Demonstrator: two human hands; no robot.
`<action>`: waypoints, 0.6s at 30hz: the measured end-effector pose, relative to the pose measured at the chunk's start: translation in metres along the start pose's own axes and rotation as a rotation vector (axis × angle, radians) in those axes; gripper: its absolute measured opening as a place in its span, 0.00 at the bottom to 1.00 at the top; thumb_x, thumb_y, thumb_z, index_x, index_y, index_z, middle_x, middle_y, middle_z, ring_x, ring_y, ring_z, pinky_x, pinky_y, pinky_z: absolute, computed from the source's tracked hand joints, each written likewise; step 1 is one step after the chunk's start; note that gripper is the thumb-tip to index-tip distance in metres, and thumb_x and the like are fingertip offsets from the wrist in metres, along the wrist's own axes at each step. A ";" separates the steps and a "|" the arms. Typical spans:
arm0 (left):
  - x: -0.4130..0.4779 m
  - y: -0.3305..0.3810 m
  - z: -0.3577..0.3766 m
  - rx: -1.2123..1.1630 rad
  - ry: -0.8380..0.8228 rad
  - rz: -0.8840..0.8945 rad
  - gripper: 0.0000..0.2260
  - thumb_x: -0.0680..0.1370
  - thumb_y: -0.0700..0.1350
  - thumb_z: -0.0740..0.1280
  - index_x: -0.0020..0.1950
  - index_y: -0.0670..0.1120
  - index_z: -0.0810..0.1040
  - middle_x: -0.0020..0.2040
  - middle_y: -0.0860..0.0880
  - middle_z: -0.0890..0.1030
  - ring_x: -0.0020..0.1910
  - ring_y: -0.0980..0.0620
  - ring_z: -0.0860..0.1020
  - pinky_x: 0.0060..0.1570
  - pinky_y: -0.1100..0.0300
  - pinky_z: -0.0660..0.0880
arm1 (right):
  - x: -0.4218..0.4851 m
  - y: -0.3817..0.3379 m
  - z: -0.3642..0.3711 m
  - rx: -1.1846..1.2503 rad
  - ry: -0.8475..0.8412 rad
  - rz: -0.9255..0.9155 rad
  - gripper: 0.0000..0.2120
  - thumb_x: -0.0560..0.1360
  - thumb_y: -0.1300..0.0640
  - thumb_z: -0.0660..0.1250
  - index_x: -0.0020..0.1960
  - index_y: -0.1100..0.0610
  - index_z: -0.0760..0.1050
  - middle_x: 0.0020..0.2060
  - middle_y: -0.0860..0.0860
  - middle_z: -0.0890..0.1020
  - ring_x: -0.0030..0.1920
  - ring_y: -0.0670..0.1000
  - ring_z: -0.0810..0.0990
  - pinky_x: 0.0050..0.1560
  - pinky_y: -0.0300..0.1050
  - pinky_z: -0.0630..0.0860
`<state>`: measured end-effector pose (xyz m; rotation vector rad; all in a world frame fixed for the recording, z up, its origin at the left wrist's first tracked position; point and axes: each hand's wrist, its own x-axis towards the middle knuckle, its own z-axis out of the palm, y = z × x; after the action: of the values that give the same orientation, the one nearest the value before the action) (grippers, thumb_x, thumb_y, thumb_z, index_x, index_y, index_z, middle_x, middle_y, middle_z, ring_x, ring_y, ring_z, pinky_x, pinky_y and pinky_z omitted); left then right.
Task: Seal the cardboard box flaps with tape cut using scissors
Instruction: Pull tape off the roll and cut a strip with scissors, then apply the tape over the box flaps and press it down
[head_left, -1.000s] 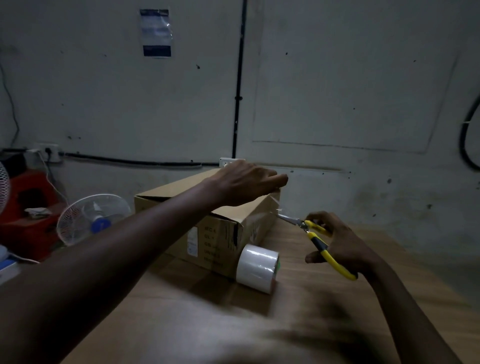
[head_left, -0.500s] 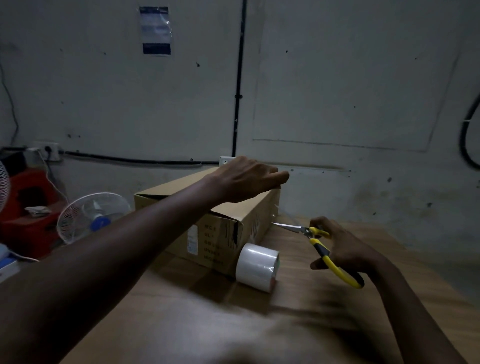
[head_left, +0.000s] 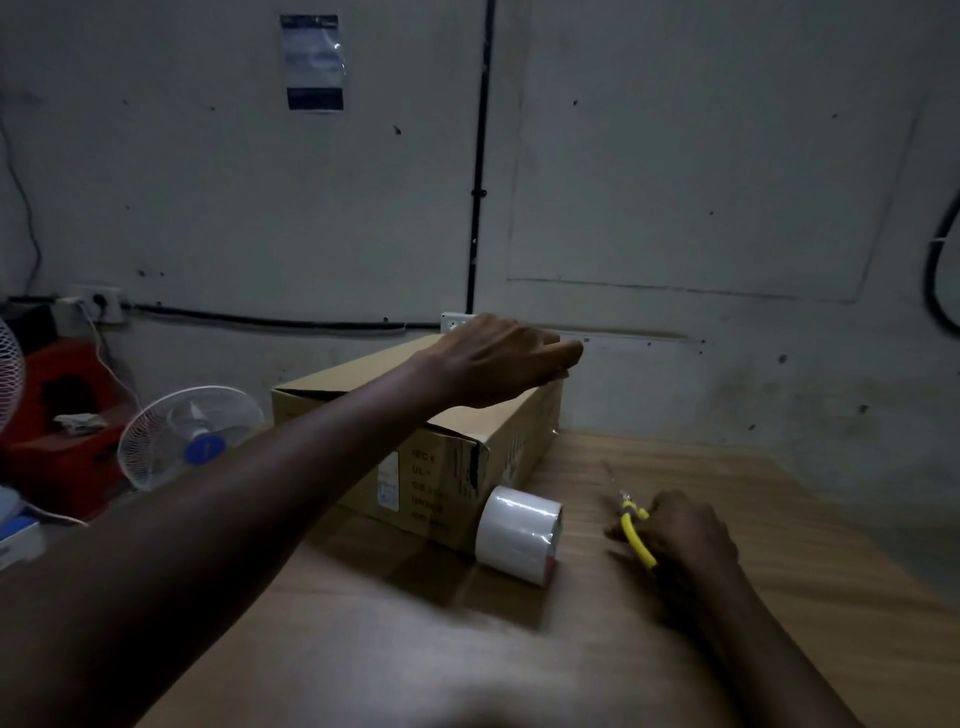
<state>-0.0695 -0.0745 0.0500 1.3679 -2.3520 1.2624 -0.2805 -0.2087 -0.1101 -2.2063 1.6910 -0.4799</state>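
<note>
Left fingers (head_left: 556, 353) are stretched over the stiff cardboard box (head_left: 509, 447), best pressed topside; scissors (head_left: 636, 538) beside it are clutched by right fingers (head_left: 670, 512).

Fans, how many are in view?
2. One white fan stands left of the cardboard box; a second fan is cut off at the frame's left edge. Others may be hidden.

The right grip (head_left: 685, 540) covers the handle loops of the scissors (head_left: 636, 540), whose blades blur into the bench (head_left: 779, 519). The left grip (head_left: 493, 358) hides the far top corner of the box (head_left: 353, 376), and the print on its near end is too blurred to read.
</note>
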 end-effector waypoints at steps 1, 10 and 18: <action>0.000 -0.001 0.000 0.000 -0.007 -0.005 0.07 0.80 0.49 0.52 0.54 0.48 0.62 0.37 0.47 0.77 0.25 0.51 0.72 0.21 0.61 0.63 | 0.001 0.000 0.005 -0.035 -0.014 0.017 0.31 0.56 0.32 0.74 0.50 0.51 0.78 0.54 0.56 0.81 0.56 0.59 0.79 0.45 0.44 0.72; 0.000 0.000 0.001 -0.028 -0.031 -0.055 0.07 0.80 0.53 0.53 0.52 0.50 0.61 0.36 0.49 0.74 0.28 0.50 0.72 0.24 0.58 0.69 | 0.004 -0.021 0.003 0.037 0.029 -0.248 0.20 0.67 0.49 0.74 0.57 0.52 0.77 0.56 0.55 0.82 0.57 0.56 0.79 0.50 0.44 0.74; 0.002 0.007 -0.001 -0.068 -0.031 -0.139 0.08 0.80 0.50 0.59 0.53 0.46 0.69 0.35 0.50 0.71 0.27 0.51 0.71 0.25 0.59 0.64 | -0.040 -0.069 -0.008 1.067 -0.265 -0.565 0.11 0.74 0.60 0.70 0.54 0.51 0.76 0.54 0.52 0.82 0.54 0.51 0.82 0.49 0.52 0.81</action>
<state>-0.0760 -0.0738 0.0477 1.5107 -2.2528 1.1209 -0.2347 -0.1532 -0.0753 -1.7240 0.4127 -0.8990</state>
